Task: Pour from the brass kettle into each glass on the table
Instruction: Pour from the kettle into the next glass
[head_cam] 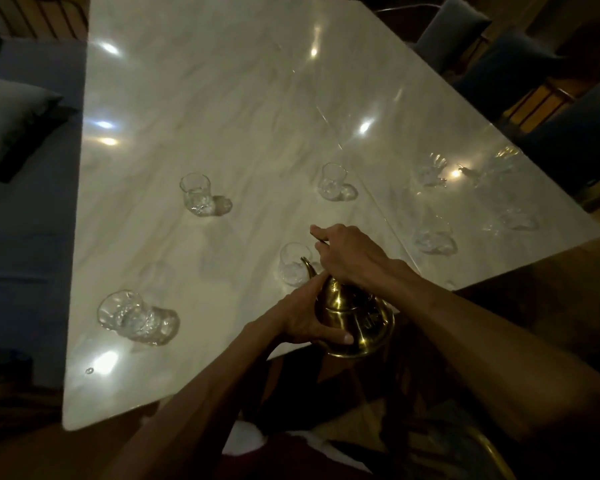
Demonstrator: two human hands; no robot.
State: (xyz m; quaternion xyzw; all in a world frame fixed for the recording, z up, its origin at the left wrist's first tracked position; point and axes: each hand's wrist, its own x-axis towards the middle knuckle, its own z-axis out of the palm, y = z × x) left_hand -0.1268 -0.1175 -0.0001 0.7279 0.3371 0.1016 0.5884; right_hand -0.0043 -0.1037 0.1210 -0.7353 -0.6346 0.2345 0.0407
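Note:
A brass kettle (355, 318) hangs over the near edge of the white marble table (222, 98). My right hand (350, 252) grips its thin handle from above. My left hand (303, 315) cups the kettle's body from the left side. The curved spout (307, 266) points at a clear glass (293, 263) just beyond it. More clear glasses stand around: one at the near left (118, 311), one at mid left (195, 192), one in the middle (332, 181), and several on the right (433, 237).
A blue bench with a grey cushion (7, 123) runs along the table's left side. Blue upholstered chairs (506, 64) stand at the far right. A drop of liquid (89, 370) lies near the table's front left corner.

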